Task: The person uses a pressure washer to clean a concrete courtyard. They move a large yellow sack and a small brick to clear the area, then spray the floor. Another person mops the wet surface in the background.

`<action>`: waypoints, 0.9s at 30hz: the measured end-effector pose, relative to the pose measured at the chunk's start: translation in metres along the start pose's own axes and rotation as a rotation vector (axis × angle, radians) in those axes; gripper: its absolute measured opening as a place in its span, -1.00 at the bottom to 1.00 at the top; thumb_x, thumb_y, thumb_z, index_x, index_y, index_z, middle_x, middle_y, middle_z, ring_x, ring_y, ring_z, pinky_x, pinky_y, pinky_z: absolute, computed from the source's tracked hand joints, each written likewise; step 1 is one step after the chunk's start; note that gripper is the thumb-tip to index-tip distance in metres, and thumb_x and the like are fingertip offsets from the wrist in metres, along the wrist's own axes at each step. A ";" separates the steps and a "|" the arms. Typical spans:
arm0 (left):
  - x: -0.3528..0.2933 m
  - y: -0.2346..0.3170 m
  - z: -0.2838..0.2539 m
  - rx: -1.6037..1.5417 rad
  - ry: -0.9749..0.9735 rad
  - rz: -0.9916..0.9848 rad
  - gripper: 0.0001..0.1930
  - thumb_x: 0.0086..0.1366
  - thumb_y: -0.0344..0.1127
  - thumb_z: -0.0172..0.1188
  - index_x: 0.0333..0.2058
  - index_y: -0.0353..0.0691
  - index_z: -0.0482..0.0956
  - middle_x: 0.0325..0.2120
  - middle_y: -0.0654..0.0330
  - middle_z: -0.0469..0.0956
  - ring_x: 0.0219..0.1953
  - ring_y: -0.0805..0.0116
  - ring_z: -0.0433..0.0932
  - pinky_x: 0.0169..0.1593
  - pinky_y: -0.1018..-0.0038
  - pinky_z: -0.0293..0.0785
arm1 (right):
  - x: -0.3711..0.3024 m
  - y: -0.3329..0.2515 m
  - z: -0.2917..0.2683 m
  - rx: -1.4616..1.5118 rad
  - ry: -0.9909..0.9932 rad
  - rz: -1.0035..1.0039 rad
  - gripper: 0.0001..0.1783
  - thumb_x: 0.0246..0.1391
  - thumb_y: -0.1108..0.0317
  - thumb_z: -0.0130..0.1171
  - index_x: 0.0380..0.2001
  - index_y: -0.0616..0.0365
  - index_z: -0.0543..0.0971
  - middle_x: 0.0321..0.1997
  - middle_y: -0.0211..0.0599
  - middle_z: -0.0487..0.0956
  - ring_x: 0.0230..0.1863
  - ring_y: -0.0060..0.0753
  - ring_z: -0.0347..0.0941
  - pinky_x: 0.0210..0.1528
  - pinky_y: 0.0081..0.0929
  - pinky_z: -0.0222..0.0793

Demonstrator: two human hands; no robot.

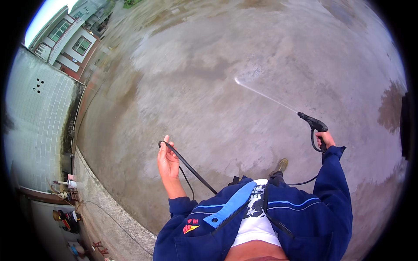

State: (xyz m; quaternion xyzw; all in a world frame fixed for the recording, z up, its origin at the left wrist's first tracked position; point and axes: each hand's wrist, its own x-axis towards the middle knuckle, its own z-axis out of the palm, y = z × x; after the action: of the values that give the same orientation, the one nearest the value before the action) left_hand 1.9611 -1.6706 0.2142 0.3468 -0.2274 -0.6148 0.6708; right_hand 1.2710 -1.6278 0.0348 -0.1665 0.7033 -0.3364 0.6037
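Note:
A black spray gun [312,122] sits in my right hand [327,140], at the right, its nozzle pointing forward and to the left. From the nozzle a thin white water jet [270,98] strikes the wet concrete ground [196,100]. My right fingers are wrapped round the grip, inside the loop of the trigger guard. Further left, my left hand [167,161] is raised with a black hose [191,169] between thumb and fingers. The hose bends over the fingertips and runs back toward my body, where my jacket hides part of it.
A grey block wall [43,117] stands on the left, with a raised concrete ledge [113,209] at the lower left. Small reddish stools [100,249] and a white container [72,184] are on that side. A white house [74,43] rises far left. My shoe [283,164] shows ahead of me.

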 end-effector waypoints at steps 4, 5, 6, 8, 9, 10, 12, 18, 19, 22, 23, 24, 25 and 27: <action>0.005 -0.050 0.051 -0.088 0.088 -0.026 -0.56 0.42 -0.30 0.12 0.18 -0.40 0.34 -0.23 0.18 0.59 -0.28 0.44 0.57 -0.27 0.61 0.56 | 0.048 -0.024 -0.018 -0.050 -0.096 0.025 -0.75 0.04 0.31 0.18 -0.61 0.03 0.35 -0.75 -0.47 0.30 -0.78 -0.50 0.18 -0.68 -0.41 0.12; 0.002 -0.057 0.054 -0.107 0.103 -0.023 -0.57 0.42 -0.32 0.13 0.18 -0.38 0.35 -0.22 0.19 0.59 -0.27 0.43 0.56 -0.25 0.58 0.55 | 0.059 -0.021 -0.025 -0.023 -0.075 0.029 -0.75 0.05 0.31 0.17 -0.61 0.03 0.35 -0.75 -0.47 0.30 -0.78 -0.49 0.19 -0.68 -0.41 0.13; 0.000 -0.064 0.058 -0.126 0.118 -0.019 -0.57 0.41 -0.33 0.14 0.18 -0.35 0.36 -0.22 0.20 0.58 -0.26 0.42 0.55 -0.23 0.55 0.54 | 0.070 -0.020 -0.032 0.005 -0.053 0.033 -0.75 0.05 0.31 0.17 -0.62 0.04 0.35 -0.75 -0.47 0.30 -0.78 -0.49 0.19 -0.68 -0.41 0.13; 0.001 -0.079 0.060 -0.207 0.036 0.024 -0.58 0.43 -0.31 0.11 0.20 -0.29 0.36 -0.20 0.21 0.57 -0.28 0.39 0.53 -0.21 0.50 0.53 | 0.098 -0.022 -0.046 0.021 -0.077 0.022 -0.75 0.06 0.31 0.16 -0.60 0.02 0.35 -0.74 -0.49 0.29 -0.78 -0.52 0.17 -0.68 -0.45 0.13; 0.005 -0.101 0.090 -0.271 -0.007 0.044 -0.58 0.44 -0.30 0.10 0.21 -0.25 0.36 -0.19 0.21 0.56 -0.28 0.38 0.52 -0.20 0.47 0.52 | 0.108 -0.054 -0.068 -0.014 -0.075 0.011 -0.75 0.06 0.32 0.17 -0.60 0.02 0.35 -0.74 -0.49 0.29 -0.77 -0.52 0.18 -0.68 -0.45 0.14; 0.010 -0.120 0.121 -0.290 -0.021 0.051 -0.58 0.45 -0.28 0.09 0.22 -0.23 0.35 -0.19 0.21 0.56 -0.29 0.38 0.51 -0.21 0.47 0.51 | 0.117 -0.084 -0.086 -0.049 -0.072 0.001 -0.75 0.06 0.32 0.17 -0.60 0.03 0.35 -0.74 -0.48 0.30 -0.77 -0.52 0.19 -0.68 -0.46 0.14; 0.015 -0.132 0.158 -0.297 -0.048 0.064 -0.58 0.46 -0.25 0.06 0.24 -0.18 0.33 -0.18 0.21 0.55 -0.31 0.38 0.49 -0.25 0.46 0.48 | 0.138 -0.099 -0.082 -0.096 -0.173 -0.032 -0.75 0.06 0.34 0.19 -0.60 0.04 0.36 -0.73 -0.47 0.32 -0.77 -0.52 0.20 -0.68 -0.45 0.14; 0.037 -0.151 0.183 -0.237 0.083 0.029 -0.55 0.48 -0.20 0.04 0.21 -0.35 0.32 -0.24 0.20 0.61 -0.41 0.45 0.45 -0.37 0.55 0.41 | 0.182 -0.146 -0.082 -0.194 -0.128 -0.120 -0.77 0.04 0.39 0.20 -0.61 0.13 0.40 -0.76 -0.41 0.34 -0.81 -0.48 0.24 -0.75 -0.40 0.12; 0.038 -0.149 0.178 -0.240 0.090 0.027 -0.55 0.48 -0.20 0.05 0.20 -0.37 0.32 -0.25 0.20 0.62 -0.41 0.46 0.45 -0.37 0.56 0.41 | 0.187 -0.148 -0.085 -0.151 -0.132 -0.115 -0.77 0.03 0.40 0.20 -0.62 0.13 0.41 -0.76 -0.40 0.35 -0.81 -0.48 0.25 -0.75 -0.40 0.12; 0.039 -0.154 0.178 -0.242 0.158 0.065 -0.57 0.47 -0.22 0.06 0.16 -0.40 0.35 -0.26 0.23 0.60 -0.41 0.46 0.45 -0.35 0.57 0.43 | 0.199 -0.154 -0.077 -0.113 -0.148 -0.111 -0.78 0.02 0.43 0.23 -0.62 0.16 0.44 -0.75 -0.38 0.37 -0.80 -0.48 0.28 -0.73 -0.42 0.13; 0.039 -0.157 0.182 -0.270 0.161 0.060 -0.57 0.46 -0.22 0.07 0.16 -0.39 0.35 -0.27 0.23 0.59 -0.40 0.46 0.46 -0.35 0.56 0.43 | 0.199 -0.159 -0.066 -0.151 -0.167 -0.134 -0.79 0.02 0.44 0.23 -0.62 0.17 0.44 -0.75 -0.38 0.38 -0.80 -0.48 0.28 -0.73 -0.42 0.13; 0.043 -0.162 0.193 -0.304 0.160 0.053 -0.57 0.46 -0.22 0.08 0.16 -0.39 0.34 -0.28 0.24 0.59 -0.40 0.46 0.46 -0.34 0.55 0.43 | 0.199 -0.166 -0.060 -0.191 -0.180 -0.160 -0.79 0.02 0.44 0.23 -0.62 0.17 0.45 -0.75 -0.38 0.38 -0.80 -0.48 0.29 -0.73 -0.43 0.14; 0.046 -0.166 0.201 -0.338 0.159 0.047 -0.57 0.45 -0.22 0.09 0.16 -0.38 0.34 -0.28 0.25 0.58 -0.40 0.45 0.46 -0.34 0.54 0.44 | 0.199 -0.171 -0.049 -0.240 -0.179 -0.193 -0.78 0.01 0.45 0.25 -0.63 0.19 0.47 -0.74 -0.38 0.41 -0.79 -0.48 0.31 -0.71 -0.43 0.15; 0.056 -0.174 0.211 -0.279 0.105 0.019 -0.54 0.44 -0.23 0.13 0.15 -0.42 0.31 -0.29 0.25 0.55 -0.39 0.44 0.42 -0.32 0.50 0.41 | 0.209 -0.180 -0.026 -0.357 -0.219 -0.286 -0.77 -0.01 0.43 0.29 -0.64 0.22 0.49 -0.74 -0.38 0.43 -0.78 -0.50 0.34 -0.70 -0.44 0.18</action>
State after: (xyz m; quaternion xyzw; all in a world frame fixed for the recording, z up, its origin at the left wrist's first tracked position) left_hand 1.6985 -1.7651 0.2169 0.2798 -0.1079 -0.6150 0.7293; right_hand 1.1707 -1.8835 0.0035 -0.4036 0.6515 -0.2686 0.5835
